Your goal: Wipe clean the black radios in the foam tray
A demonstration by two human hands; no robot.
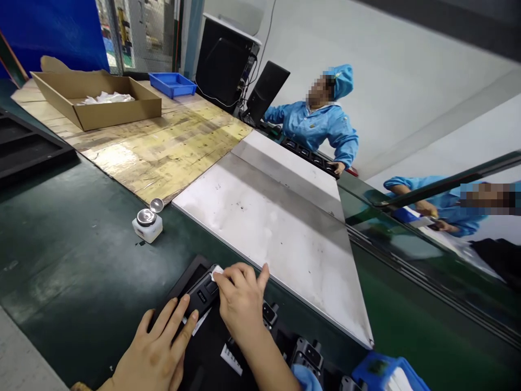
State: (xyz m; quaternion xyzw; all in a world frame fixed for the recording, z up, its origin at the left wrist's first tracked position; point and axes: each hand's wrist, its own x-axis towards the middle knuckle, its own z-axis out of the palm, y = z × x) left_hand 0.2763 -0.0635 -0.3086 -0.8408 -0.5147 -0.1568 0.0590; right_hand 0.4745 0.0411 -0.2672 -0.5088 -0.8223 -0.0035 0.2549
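A black tray [185, 282] of small black devices lies at the near edge of the dark green mat [81, 255]. My left hand [157, 353] rests with fingers stretched on the tray, its fingertips against one black device [202, 296]. My right hand [241, 304] is closed in a pinch on a small white cloth [216, 271] pressed onto the top of that device. More black devices [308, 353] sit in the tray to the right.
A white pump bottle with a metal top [147, 224] stands on the mat. Beyond lie a steel plate [277, 228], a wooden board [163, 146], a cardboard box [97, 98] and a blue bin [172, 83]. Two people in blue sit at the right.
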